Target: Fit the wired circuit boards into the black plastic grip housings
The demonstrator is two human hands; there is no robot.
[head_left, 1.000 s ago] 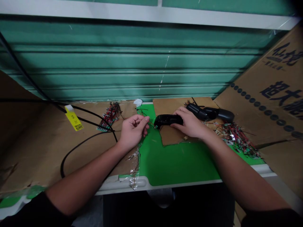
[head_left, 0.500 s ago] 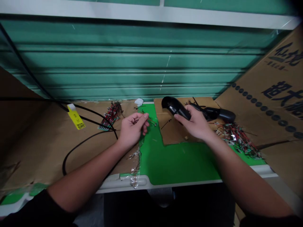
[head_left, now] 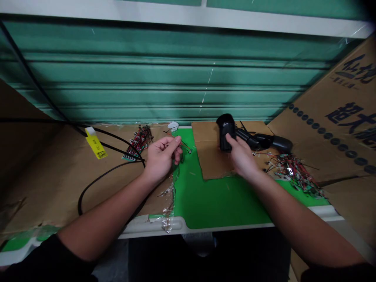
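In the head view, my left hand (head_left: 163,156) is closed in a pinch over the green surface. Thin red and black wires with a small circuit board (head_left: 189,150) at their end stick out from its fingertips. My right hand (head_left: 242,156) is wrapped round a black curved plastic housing (head_left: 226,131), whose rounded end points up and away from me. Just right of that hand lie more glossy black plastic parts (head_left: 272,143). Beneath the right hand is a piece of cardboard (head_left: 213,164).
Wired circuit boards are bunched at left (head_left: 136,145), and a loose heap of wired boards (head_left: 302,174) lies at right. Black cables (head_left: 96,172) with a yellow tag (head_left: 96,145) cross the left cardboard. A printed carton wall (head_left: 337,117) stands at right, a green slatted panel (head_left: 147,78) behind.
My right hand has turned the black housing more upright and shifted it slightly right. My left hand has drawn slightly left and up with the wired board.
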